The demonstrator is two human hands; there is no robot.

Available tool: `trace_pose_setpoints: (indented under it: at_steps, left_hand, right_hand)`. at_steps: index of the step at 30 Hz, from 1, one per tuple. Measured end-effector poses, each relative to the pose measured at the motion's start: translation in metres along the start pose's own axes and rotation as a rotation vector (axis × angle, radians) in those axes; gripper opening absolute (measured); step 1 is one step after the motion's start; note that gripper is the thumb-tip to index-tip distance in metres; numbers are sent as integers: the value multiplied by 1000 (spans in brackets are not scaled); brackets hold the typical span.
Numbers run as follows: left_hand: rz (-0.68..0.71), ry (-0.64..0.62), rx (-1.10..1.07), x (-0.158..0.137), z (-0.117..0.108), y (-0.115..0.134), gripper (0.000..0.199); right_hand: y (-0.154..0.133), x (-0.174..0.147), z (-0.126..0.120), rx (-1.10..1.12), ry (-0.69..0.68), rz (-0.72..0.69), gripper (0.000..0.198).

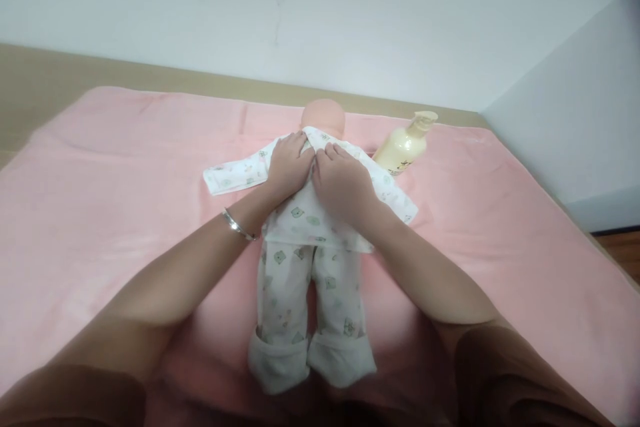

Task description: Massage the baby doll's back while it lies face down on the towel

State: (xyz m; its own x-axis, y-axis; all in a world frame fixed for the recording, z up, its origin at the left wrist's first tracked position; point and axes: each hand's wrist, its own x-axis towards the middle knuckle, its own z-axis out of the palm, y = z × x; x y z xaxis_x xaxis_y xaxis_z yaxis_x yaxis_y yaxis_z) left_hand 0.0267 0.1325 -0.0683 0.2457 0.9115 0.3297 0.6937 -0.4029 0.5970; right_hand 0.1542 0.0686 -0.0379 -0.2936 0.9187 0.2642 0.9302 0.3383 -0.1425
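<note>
A baby doll with a bald head lies on a pink blanket, its feet end towards me; its face does not show. It wears a white long-sleeved shirt with small green prints. Matching trousers have wide turned-up cuffs. On the upper middle of the shirt, just below the neck, my left hand has its fingers closed on the cloth. Close beside it, my right hand is bent over the shirt with its fingertips gathered at the midline. The cloth under both palms is hidden.
A pale yellow pump bottle stands on the pink blanket, right of the doll's shoulder. Behind the blanket runs a tan surface edge against a white wall. A grey-white wall stands at the right.
</note>
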Motion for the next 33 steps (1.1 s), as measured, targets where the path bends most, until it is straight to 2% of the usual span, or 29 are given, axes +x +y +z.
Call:
trace_pose_setpoints:
  at_steps: [3,8,20,28,30,33]
  left_hand:
    - [-60,4,-60,-2,3,-2,46]
    - [-138,0,-106,-5,0,1,56]
    - [-118,23,-101,-5,-1,2,52]
    - [6,-11,236,-20,-10,28,34]
    - [28,-28,250,-23,-12,33,32]
    - [-29,-58,167,-21,-16,34,27]
  right_hand:
    - [12,12,-2,139,-78,82,48]
    - [25,23,16,193,-7,241,69]
    - [26,22,24,183,35,214,67]
    - [43,28,2,215,-156,143,74]
    - [44,29,0,204,-144,133,72]
    - [38,26,3,137,-111,125,68]
